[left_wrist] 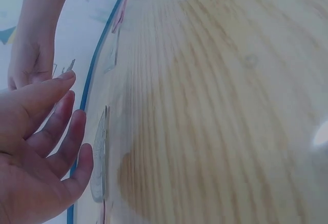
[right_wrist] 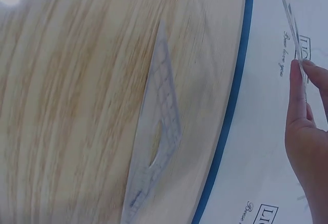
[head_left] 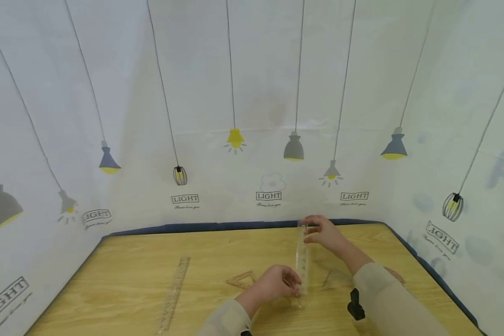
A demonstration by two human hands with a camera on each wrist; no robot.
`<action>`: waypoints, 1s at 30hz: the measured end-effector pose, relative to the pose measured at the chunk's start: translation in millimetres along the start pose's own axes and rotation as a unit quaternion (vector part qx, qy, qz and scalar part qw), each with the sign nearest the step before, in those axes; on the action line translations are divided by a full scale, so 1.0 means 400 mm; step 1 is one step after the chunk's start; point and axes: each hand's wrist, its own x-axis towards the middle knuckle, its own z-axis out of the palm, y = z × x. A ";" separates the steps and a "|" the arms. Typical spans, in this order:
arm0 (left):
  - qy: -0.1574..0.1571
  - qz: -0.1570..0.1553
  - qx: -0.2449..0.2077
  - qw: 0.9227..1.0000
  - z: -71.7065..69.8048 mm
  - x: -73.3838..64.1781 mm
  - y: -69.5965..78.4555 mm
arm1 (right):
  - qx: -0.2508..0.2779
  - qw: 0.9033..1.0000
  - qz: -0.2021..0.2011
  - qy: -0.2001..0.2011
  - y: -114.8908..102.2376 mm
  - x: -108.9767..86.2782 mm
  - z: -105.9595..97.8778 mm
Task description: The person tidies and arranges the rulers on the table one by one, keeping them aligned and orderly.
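Note:
A clear ruler [head_left: 302, 259] is held up between both hands, lengthwise away from me. My right hand [head_left: 328, 235] grips its far end from the right side, near the back edge of the table. At its near end my left hand [head_left: 273, 282] pinches it between thumb and finger; in the left wrist view the lower fingers [left_wrist: 77, 131] of that hand are spread and bent. A hand pinching the ruler also shows at the right of the right wrist view. Below the right forearm lies a clear set square [right_wrist: 154, 126], flat on the wood.
A second clear ruler [head_left: 175, 294] lies on the left of the wooden table [head_left: 126, 266]. Left of the held ruler is an orange-tinted set square [head_left: 241, 280]. A reddish curved piece [head_left: 395, 274] is partly hidden by the right sleeve. White walls with printed lamps enclose the table.

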 end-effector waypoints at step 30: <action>0.031 -0.006 0.028 0.999 -0.120 -0.149 -0.048 | 0.037 0.999 -0.012 0.021 -0.088 0.019 0.206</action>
